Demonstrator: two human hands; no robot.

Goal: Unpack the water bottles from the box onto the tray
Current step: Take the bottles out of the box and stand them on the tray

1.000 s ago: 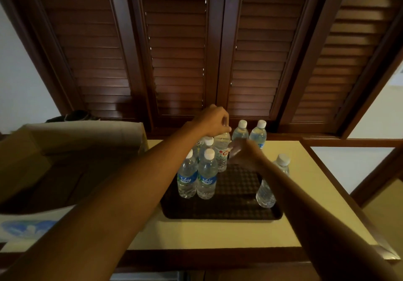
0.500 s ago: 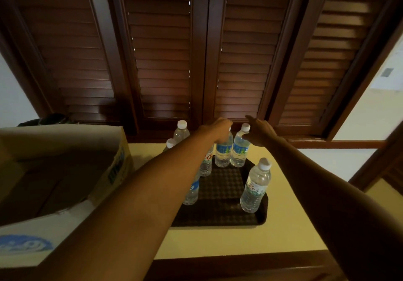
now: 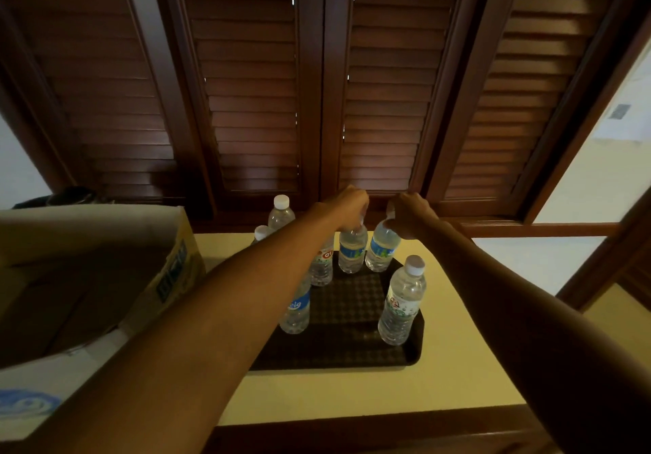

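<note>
1. Since half a second ago the right hand (image 3: 410,212) has come down onto the cap of the right-hand bottle at the tray's far edge; before, it hovered just right of that cap with its fingers loose. The bottle now leans toward that hand. The left hand (image 3: 347,203) stays on the neighbouring bottle's top.
2. Left hand: fingers curled over the cap of the blue-label bottle (image 3: 352,251), pinching it from above. The bottle stands upright at the far edge of the tray (image 3: 352,351).
3. Right hand: fingers curled round the cap and neck of the tilted bottle (image 3: 382,247), gripping it. Its base is on the tray's far edge, just beside the blue-label bottle.
4. Red-label bottle (image 3: 322,265) stands left of those two, partly hidden by the left forearm.
5. Front-left bottle (image 3: 296,311) stands near the tray's left edge, top hidden behind the forearm.
6. Green-label bottle (image 3: 401,304) stands alone at the tray's right edge, white cap on, apart from the rest.
7. Two more bottles show beyond the forearm near the table's far edge: a tall one (image 3: 280,212) and a lower white cap (image 3: 261,232). Whether they stand on the tray I cannot tell.
8. Box (image 3: 169,270), cardboard, open, on the table's left side; inside dark, contents not visible.
9. Table (image 3: 458,365) is cream-topped; dark louvred shutters (image 3: 246,101) lie behind it.
</note>
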